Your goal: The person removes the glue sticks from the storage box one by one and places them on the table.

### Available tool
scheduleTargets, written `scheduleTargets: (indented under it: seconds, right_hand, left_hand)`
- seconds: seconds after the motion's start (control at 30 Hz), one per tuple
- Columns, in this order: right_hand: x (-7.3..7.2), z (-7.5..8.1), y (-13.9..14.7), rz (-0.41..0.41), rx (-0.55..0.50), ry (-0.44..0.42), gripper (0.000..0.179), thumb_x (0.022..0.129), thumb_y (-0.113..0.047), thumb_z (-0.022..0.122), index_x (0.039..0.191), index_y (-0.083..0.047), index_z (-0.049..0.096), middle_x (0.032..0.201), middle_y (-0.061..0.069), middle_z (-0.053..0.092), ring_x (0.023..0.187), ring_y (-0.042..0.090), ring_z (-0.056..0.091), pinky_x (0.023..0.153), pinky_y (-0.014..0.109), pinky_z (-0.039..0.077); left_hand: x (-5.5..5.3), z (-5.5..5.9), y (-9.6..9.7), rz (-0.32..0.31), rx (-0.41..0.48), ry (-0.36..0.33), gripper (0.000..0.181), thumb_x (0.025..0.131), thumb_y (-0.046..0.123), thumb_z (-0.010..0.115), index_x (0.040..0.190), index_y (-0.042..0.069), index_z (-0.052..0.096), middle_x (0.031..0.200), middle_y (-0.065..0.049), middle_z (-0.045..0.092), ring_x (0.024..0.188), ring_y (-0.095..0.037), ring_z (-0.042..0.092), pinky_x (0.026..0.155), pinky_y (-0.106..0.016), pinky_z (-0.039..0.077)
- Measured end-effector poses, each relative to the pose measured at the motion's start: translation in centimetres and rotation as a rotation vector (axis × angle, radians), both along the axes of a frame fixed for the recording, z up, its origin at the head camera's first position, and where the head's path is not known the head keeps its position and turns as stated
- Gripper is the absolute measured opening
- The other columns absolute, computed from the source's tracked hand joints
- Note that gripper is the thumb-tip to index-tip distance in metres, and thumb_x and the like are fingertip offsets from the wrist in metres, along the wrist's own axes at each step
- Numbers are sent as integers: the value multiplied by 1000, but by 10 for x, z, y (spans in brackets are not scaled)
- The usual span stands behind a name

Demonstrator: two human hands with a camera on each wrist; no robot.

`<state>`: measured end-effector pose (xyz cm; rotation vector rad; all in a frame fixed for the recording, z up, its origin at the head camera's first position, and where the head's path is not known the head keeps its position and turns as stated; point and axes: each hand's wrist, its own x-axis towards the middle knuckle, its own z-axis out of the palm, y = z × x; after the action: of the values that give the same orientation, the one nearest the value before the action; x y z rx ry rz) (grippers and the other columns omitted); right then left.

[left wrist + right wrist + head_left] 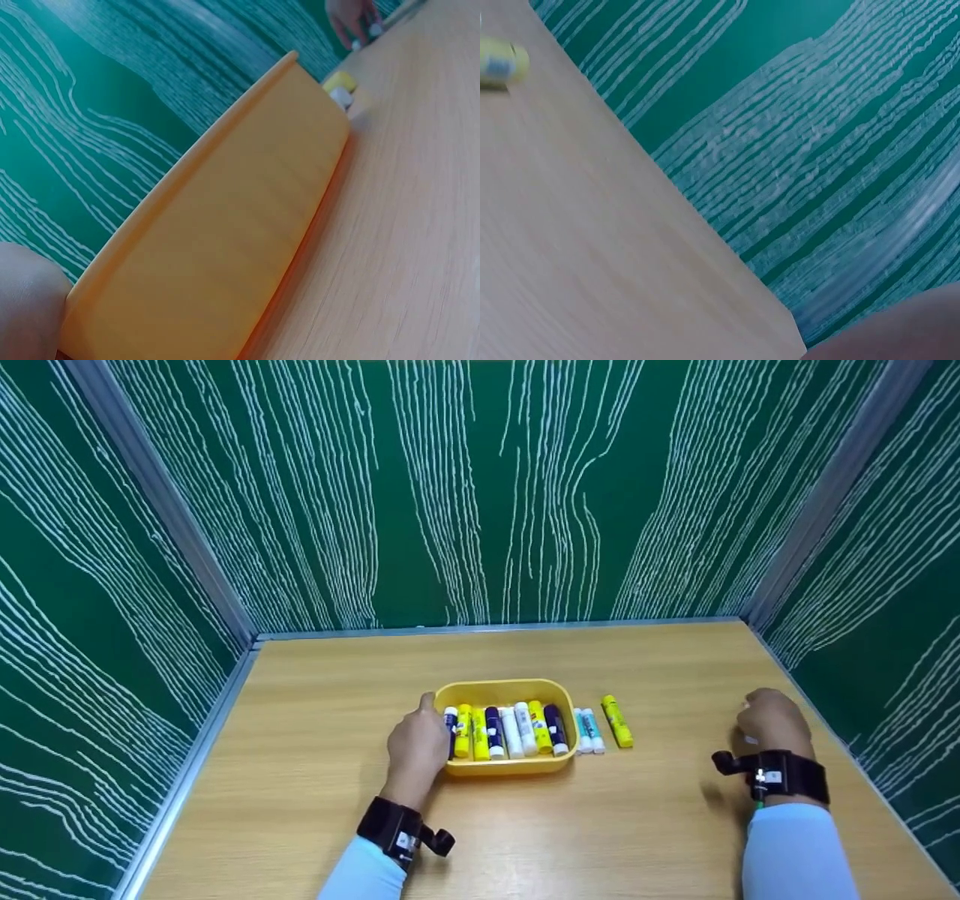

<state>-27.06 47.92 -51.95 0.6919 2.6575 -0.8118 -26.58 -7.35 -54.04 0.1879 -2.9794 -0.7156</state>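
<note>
A yellow plastic tray point(517, 767) holds several glue sticks in a row, some yellow, some white, some dark with white ends. My left hand point(420, 735) holds the tray's left end, its index finger along the outside of the rim and the rest partly hidden. In the left wrist view part of that hand point(30, 307) meets the rim's corner. Far to the right, my right hand point(776, 720) hovers palm down, fingers bent downward. Small white patches show at its fingertips point(375, 30); I cannot tell whether they belong to something held.
Just right of the tray lie two teal-and-white glue sticks point(589, 731), side by side. Beyond them is one yellow glue stick point(617, 721), slightly tilted. Green panels point(495, 495) with white wavy lines wall in the wooden table point(360, 675) at the back and sides.
</note>
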Motion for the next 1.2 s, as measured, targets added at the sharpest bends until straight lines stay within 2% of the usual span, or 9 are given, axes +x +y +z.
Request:
scheduleTargets:
  seconds: [0.17, 0.23, 0.33, 0.4, 0.5, 0.67, 0.83, 0.93, 1.2]
  right_hand:
    - [-1, -3, -25, -14, -207, 29, 67, 113, -11, 50, 176, 2, 30, 174, 43, 31, 152, 62, 42, 121, 77, 46]
    - [-3, -5, -37, -3, -269, 36, 67, 116, -16, 49, 178, -3, 28, 175, 41, 32, 147, 57, 47, 115, 73, 53]
    - [-6, -7, -55, 48, -307, 52, 67, 119, -25, 50, 179, -5, 29, 173, 38, 37, 139, 50, 49, 109, 63, 55]
    - [-9, -7, -68, 80, -312, 64, 67, 120, -31, 51, 178, -6, 31, 170, 35, 42, 137, 47, 50, 110, 62, 53]
    - [-13, -7, -86, 116, -318, 78, 67, 120, -35, 53, 177, -6, 35, 171, 34, 43, 144, 50, 49, 119, 71, 46]
    - [-20, -4, -112, 172, -346, 88, 61, 120, -32, 55, 175, -9, 40, 173, 34, 42, 154, 52, 47, 126, 73, 42]
    - [-21, 6, -133, 241, -372, 130, 59, 118, -31, 61, 172, -12, 46, 168, 29, 49, 142, 45, 57, 116, 61, 55]
    - [-22, 9, -146, 295, -340, 162, 58, 115, -25, 65, 169, -11, 50, 162, 28, 54, 136, 42, 63, 108, 51, 61]
    - [-24, 0, -165, 369, -289, 160, 55, 110, -14, 69, 163, -10, 57, 152, 29, 60, 126, 41, 68, 98, 43, 65]
  left_hand:
    - [-1, 0, 2, -4, -4, -20, 50, 122, 28, 47, 168, 12, 50, 106, -17, 83, 84, -29, 77, 75, -48, 66]
    - [-2, 0, 2, -3, -3, -27, 50, 122, 29, 46, 168, 12, 50, 108, -18, 83, 85, -30, 78, 75, -49, 66]
    - [-2, -1, 3, -6, -6, -27, 49, 121, 28, 46, 168, 13, 50, 109, -19, 84, 88, -32, 80, 76, -50, 66]
    - [-2, -2, 4, -7, -8, -23, 48, 121, 28, 47, 167, 13, 51, 109, -19, 84, 89, -34, 81, 76, -51, 65]
    - [-2, -1, 5, -7, -4, -26, 49, 121, 28, 48, 167, 13, 51, 107, -18, 84, 88, -33, 80, 74, -50, 65]
    - [-3, 1, 5, -4, 8, -48, 51, 121, 28, 48, 169, 13, 49, 110, -18, 84, 86, -30, 79, 74, -48, 65]
    - [-3, 2, 4, 2, 15, -34, 50, 122, 29, 47, 169, 12, 50, 110, -18, 84, 86, -29, 78, 76, -48, 65]
    - [-3, 2, 2, 0, 19, -32, 51, 122, 29, 45, 170, 11, 49, 112, -18, 84, 88, -28, 78, 78, -47, 66]
    - [-2, -3, -1, 2, 11, -12, 51, 121, 26, 49, 169, 9, 49, 106, -16, 83, 80, -25, 75, 70, -43, 64]
